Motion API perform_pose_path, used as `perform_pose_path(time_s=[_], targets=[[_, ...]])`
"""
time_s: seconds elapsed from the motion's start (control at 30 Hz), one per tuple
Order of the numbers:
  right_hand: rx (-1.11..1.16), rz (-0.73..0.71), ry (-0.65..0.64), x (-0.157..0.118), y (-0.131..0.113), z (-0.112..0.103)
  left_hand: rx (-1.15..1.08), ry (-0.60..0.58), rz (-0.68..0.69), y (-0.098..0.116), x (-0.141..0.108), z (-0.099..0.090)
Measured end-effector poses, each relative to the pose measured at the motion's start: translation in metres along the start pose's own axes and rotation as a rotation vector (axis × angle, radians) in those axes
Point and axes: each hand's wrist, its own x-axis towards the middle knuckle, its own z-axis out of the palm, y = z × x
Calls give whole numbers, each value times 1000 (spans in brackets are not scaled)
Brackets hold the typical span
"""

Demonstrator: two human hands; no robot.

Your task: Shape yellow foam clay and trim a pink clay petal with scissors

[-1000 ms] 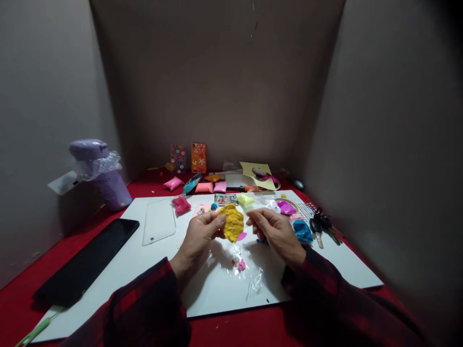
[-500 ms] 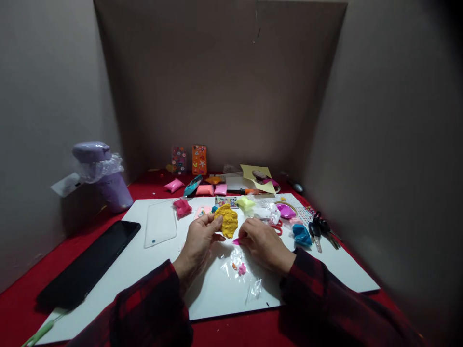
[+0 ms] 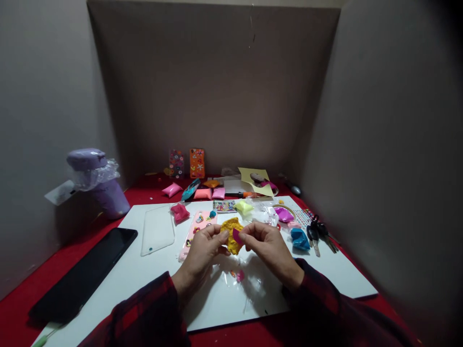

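Note:
A flat, rough-edged yellow piece (image 3: 228,226) is pinched at its left side between the thumb and fingers of my left hand (image 3: 203,250). My right hand (image 3: 271,248) pinches a small magenta piece (image 3: 237,236), which lies over the right part of the yellow one. Both pieces are above the white board (image 3: 213,308). Below them, on clear plastic, are small pink (image 3: 240,275) and orange bits. Partly behind my left hand lies a pink phone case (image 3: 191,231) with small decorations.
A clear case (image 3: 158,231) and a black phone (image 3: 85,272) are at the left, near a purple wrapped bottle (image 3: 108,197). Keys (image 3: 315,233) and a blue packet (image 3: 300,239) lie right. Several coloured packets and two decorated cases (image 3: 197,163) are at the back.
My right hand has raised the magenta piece from beside the yellow piece to over its front. The view has shifted slightly, and more of the pink case shows.

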Motion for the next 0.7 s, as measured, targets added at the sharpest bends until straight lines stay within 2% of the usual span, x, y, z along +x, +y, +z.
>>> perform_pose_path(time_s=[0.17, 0.47, 0.7], targets=[[56, 30, 58, -1, 0, 1, -27, -40, -15, 0, -3, 4], [211, 151, 79, -1, -2, 2, 41, -9, 31, -2, -1, 2], [168, 139, 102, -3, -2, 5, 13, -55, 18, -3, -3, 3]])
